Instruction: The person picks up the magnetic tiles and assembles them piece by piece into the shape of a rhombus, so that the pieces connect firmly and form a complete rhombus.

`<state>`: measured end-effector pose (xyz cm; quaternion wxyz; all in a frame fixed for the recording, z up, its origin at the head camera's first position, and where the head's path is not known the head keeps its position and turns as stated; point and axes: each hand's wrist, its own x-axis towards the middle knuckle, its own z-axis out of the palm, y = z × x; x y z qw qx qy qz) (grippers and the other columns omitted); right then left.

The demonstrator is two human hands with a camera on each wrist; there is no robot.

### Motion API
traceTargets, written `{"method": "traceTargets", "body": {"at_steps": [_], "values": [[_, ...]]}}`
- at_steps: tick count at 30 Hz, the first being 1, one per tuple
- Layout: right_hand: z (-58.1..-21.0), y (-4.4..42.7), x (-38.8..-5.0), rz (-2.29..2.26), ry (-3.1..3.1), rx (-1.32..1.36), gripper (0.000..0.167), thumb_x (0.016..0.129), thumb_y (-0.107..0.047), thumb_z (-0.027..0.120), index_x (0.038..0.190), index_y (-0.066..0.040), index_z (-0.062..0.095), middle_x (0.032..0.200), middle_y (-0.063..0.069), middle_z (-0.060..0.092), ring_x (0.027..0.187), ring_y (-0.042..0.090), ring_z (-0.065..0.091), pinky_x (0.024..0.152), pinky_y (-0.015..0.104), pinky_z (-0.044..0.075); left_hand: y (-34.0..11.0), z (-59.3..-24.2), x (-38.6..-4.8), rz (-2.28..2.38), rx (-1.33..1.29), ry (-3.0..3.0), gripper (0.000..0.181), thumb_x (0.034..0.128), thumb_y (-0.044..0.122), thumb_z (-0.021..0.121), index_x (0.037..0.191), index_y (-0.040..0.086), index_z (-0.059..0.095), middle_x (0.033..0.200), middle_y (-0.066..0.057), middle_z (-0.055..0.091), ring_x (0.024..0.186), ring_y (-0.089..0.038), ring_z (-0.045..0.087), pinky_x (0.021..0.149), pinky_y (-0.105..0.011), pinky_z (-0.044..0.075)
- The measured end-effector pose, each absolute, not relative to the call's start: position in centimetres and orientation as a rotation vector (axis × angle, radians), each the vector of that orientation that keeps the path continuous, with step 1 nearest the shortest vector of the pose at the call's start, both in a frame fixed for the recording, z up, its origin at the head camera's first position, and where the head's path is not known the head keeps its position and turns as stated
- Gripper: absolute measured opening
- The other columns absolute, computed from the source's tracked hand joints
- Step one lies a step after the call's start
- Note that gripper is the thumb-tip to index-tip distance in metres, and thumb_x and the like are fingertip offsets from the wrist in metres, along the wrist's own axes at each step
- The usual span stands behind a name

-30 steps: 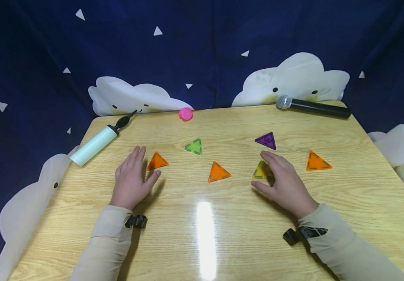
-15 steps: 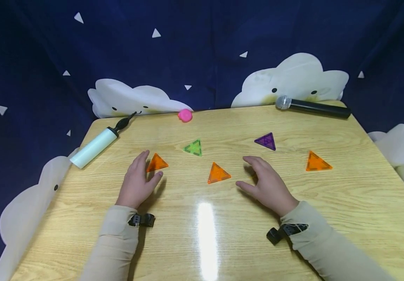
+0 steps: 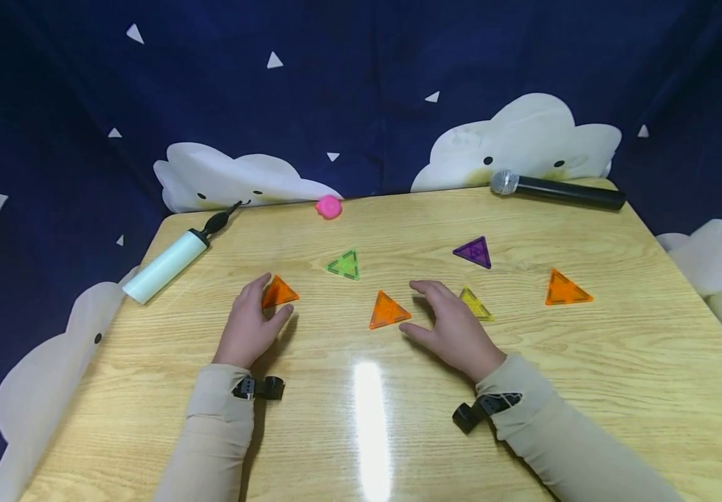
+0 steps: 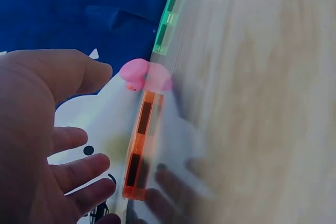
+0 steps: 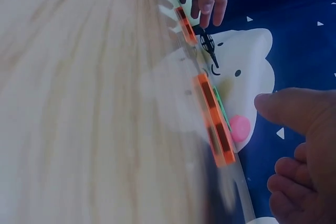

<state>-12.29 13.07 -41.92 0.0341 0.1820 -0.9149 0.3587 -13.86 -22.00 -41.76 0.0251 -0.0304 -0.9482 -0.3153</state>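
Note:
My left hand (image 3: 250, 326) hovers beside an orange triangular magnetic tile (image 3: 280, 292) at the left, thumb and fingers spread around its near side. In the left wrist view a gap shows between the fingers and that orange tile (image 4: 139, 145). My right hand (image 3: 455, 330) is held over the table just right of the middle orange tile (image 3: 388, 310), thumb and fingers apart. The right wrist view shows this tile (image 5: 215, 121) apart from the thumb. Behind the right hand lies a yellow triangular tile (image 3: 476, 304), partly covered. Both hands hold nothing.
A green tile (image 3: 344, 265), a purple tile (image 3: 475, 252) and another orange tile (image 3: 566, 287) lie flat on the wooden table (image 3: 310, 432). Along the back are a hand pump (image 3: 169, 265), a small pink object (image 3: 329, 207) and a microphone (image 3: 561, 192). A dark curtain (image 3: 335, 90) hangs behind.
My right hand has moved left from over the yellow tile toward the middle orange tile, uncovering the yellow one. My left hand has shifted slightly right, closer to the left orange tile.

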Motion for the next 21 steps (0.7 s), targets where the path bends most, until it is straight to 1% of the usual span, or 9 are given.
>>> {"method": "traceTargets", "body": {"at_steps": [5,11,15,18,21], "values": [[-42.3,12.2,-12.6,1.138,-2.815,0.559,0.070,0.086,-0.031,0.080,0.144,-0.005,0.050,0.142,0.013,0.054,0.129,0.032,0.053,0.108,0.049,0.040,-22.1,-42.1,-14.1,-1.047,-0.056,-2.927,0.072,0.0963,0.029,0.066,0.153,0.000,0.034,0.151,-0.025,0.040,0.136,-0.042,0.041,0.111,-0.054,0.033],[-42.5,11.3,-12.8,1.178,-2.809,0.552,0.071,0.085,-0.029,0.081,0.143,-0.003,0.050,0.141,0.014,0.055,0.127,0.032,0.055,0.109,0.049,0.040,-22.4,-42.4,-14.4,-1.115,-0.019,-2.895,0.070,0.0970,0.026,0.065,0.151,-0.005,0.034,0.146,-0.027,0.044,0.130,-0.042,0.047,0.108,-0.053,0.039],[-42.7,10.9,-13.0,1.192,-2.828,0.544,0.071,0.086,-0.030,0.081,0.144,-0.003,0.050,0.141,0.014,0.056,0.129,0.032,0.053,0.110,0.048,0.038,-22.6,-42.4,-14.7,-1.128,-0.001,-2.882,0.067,0.0965,0.023,0.066,0.148,-0.007,0.037,0.141,-0.027,0.049,0.124,-0.041,0.050,0.105,-0.052,0.041],[-43.0,10.8,-13.1,1.194,-2.854,0.538,0.071,0.087,-0.032,0.079,0.145,-0.004,0.050,0.140,0.012,0.057,0.131,0.032,0.051,0.111,0.048,0.037,-22.8,-42.5,-15.0,-1.131,0.018,-2.889,0.065,0.0962,0.023,0.067,0.147,-0.007,0.039,0.139,-0.026,0.050,0.121,-0.040,0.051,0.104,-0.053,0.041],[-43.3,10.7,-13.4,1.198,-2.865,0.533,0.068,0.087,-0.033,0.078,0.144,-0.005,0.052,0.138,0.010,0.059,0.130,0.031,0.051,0.110,0.048,0.037,-22.9,-42.5,-15.2,-1.115,0.038,-2.912,0.064,0.0964,0.024,0.066,0.147,-0.006,0.040,0.139,-0.026,0.050,0.124,-0.041,0.047,0.106,-0.053,0.039]]}}
